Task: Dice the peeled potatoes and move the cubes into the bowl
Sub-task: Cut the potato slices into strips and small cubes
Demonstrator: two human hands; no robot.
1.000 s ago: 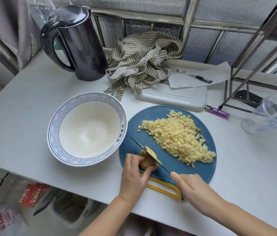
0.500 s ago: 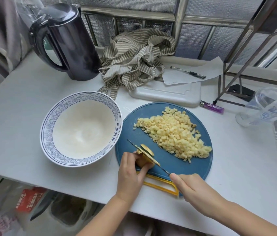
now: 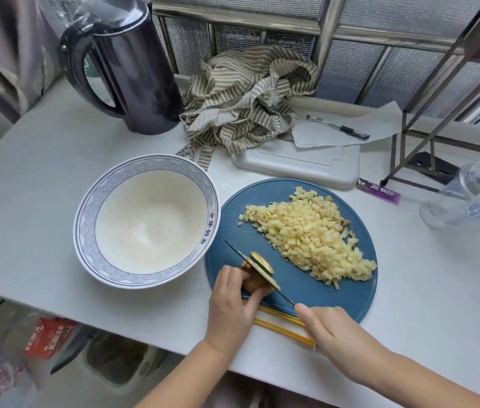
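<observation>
A round blue cutting board (image 3: 359, 278) lies on the white table, with a heap of small potato cubes (image 3: 312, 237) across its middle and right. At the board's near left edge my left hand (image 3: 232, 304) grips a potato piece (image 3: 252, 282). My right hand (image 3: 336, 331) holds a knife (image 3: 257, 267) whose blade is set into that potato, with a thin slice (image 3: 262, 262) leaning on the blade's far side. A white bowl with a blue patterned rim (image 3: 85, 213) stands left of the board, with nothing in it.
A dark kettle (image 3: 132, 75) stands at the back left, a striped cloth (image 3: 250, 104) behind the board. A white tray (image 3: 297, 164), paper with a pen (image 3: 337, 128), a purple lighter (image 3: 378, 191), a clear jug (image 3: 474, 195) and a metal rack (image 3: 427, 134) fill the right side.
The knife has cut further down through the potato and a slice now stands apart on the blade's far side. Both hands stay at the board's near edge.
</observation>
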